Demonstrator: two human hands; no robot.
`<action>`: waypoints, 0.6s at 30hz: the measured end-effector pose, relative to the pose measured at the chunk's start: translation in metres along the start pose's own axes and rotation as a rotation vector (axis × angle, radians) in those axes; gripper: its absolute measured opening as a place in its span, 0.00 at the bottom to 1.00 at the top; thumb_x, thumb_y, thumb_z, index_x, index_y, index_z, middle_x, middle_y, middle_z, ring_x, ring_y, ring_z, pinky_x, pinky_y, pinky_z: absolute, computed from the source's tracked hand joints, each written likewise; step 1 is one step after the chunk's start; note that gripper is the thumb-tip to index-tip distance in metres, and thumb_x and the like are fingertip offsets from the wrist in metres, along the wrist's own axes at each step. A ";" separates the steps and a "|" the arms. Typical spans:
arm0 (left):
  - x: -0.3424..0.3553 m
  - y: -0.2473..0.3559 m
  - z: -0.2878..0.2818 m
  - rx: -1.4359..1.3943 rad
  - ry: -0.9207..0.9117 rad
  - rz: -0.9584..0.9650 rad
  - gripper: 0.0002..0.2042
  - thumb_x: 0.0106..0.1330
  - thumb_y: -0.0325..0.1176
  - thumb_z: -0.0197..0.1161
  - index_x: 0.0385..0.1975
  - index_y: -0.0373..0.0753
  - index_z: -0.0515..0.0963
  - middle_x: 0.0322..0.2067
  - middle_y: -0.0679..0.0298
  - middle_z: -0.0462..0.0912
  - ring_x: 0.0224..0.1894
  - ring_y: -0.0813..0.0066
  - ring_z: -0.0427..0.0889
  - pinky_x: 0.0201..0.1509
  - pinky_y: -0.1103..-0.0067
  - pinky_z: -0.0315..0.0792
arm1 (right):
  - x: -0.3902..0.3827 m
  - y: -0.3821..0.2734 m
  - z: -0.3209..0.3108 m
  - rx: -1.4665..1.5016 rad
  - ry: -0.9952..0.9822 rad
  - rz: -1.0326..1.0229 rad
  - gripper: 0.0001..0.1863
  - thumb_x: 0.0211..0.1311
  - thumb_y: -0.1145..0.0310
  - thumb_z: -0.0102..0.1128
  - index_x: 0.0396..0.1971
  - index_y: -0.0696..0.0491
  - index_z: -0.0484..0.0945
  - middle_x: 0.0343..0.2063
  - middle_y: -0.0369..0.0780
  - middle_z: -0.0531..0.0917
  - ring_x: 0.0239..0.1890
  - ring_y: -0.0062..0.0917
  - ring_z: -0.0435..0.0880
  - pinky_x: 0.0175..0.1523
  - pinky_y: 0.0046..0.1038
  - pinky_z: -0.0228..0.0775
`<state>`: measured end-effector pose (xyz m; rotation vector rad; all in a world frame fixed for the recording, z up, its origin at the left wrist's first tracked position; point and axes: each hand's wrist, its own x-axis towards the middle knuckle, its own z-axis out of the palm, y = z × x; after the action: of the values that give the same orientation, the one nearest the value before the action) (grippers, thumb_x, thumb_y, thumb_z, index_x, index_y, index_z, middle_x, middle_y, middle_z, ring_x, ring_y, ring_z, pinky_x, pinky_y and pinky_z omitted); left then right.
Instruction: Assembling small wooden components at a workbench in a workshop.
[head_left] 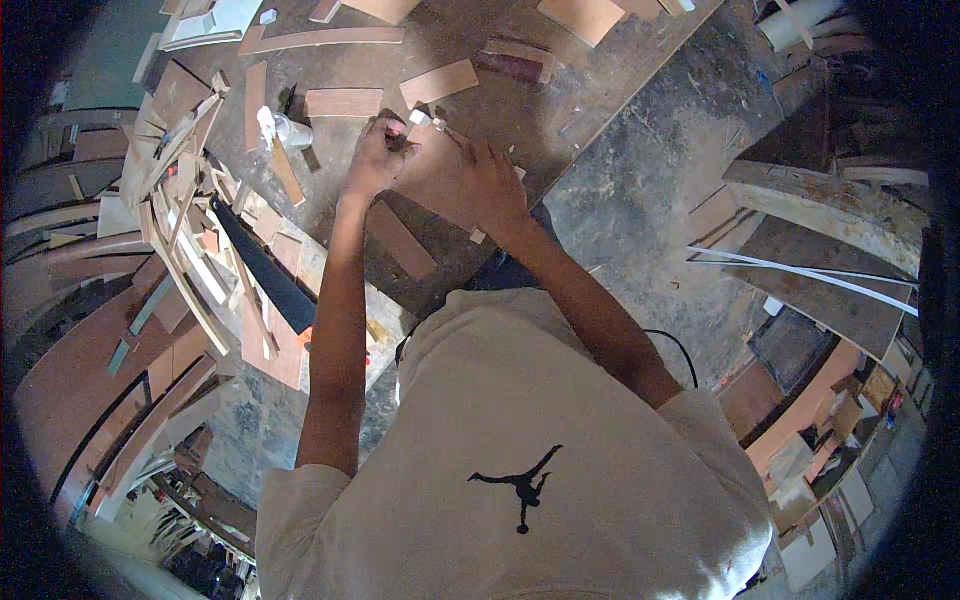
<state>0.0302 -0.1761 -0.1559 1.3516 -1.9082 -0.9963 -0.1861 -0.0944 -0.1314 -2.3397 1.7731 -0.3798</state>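
My left hand (373, 165) is closed, its fingers curled together above the far left edge of a flat wooden board (432, 172). A small pinkish spot shows at its fingertips; I cannot make out what, if anything, they hold. My right hand (494, 192) lies on the right part of the same board, fingers stretched out. Just beyond the board's far edge, between both hands, sit a small white block (420, 118) and a smaller pale piece (438, 124). A brown wooden strip (402, 240) lies beside my left forearm on the near side.
Flat wood offcuts (440, 83) lie about the brown worktable (480, 22). A translucent bottle (292, 133) is on its left part. Farther left, a dark saw blade (262, 268) rests among piled wood strips (185, 235). Long white strips (800, 268) cross a board at the right.
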 end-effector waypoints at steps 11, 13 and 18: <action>-0.011 0.044 -0.013 -0.080 0.110 -0.157 0.13 0.63 0.29 0.66 0.44 0.33 0.73 0.38 0.57 0.81 0.41 0.69 0.81 0.46 0.73 0.75 | -0.007 0.006 -0.036 0.290 -0.040 0.003 0.13 0.62 0.74 0.54 0.45 0.61 0.76 0.46 0.55 0.76 0.48 0.49 0.78 0.54 0.44 0.72; -0.025 0.074 -0.014 0.210 0.225 -0.211 0.13 0.66 0.30 0.64 0.47 0.34 0.73 0.41 0.57 0.83 0.43 0.74 0.81 0.49 0.76 0.76 | -0.011 0.000 -0.051 0.387 -0.063 0.044 0.13 0.63 0.74 0.54 0.46 0.61 0.76 0.46 0.55 0.76 0.49 0.49 0.78 0.54 0.44 0.72; -0.048 0.136 0.020 -0.144 0.200 -0.364 0.14 0.67 0.37 0.65 0.43 0.32 0.78 0.36 0.56 0.85 0.37 0.71 0.82 0.45 0.76 0.75 | -0.012 -0.022 -0.073 0.456 0.134 -0.011 0.19 0.62 0.73 0.58 0.53 0.60 0.75 0.49 0.53 0.76 0.51 0.48 0.77 0.56 0.43 0.71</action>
<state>-0.0403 -0.0981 -0.0552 1.6794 -1.4455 -1.0980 -0.1914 -0.0766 -0.0567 -2.0389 1.5233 -0.8593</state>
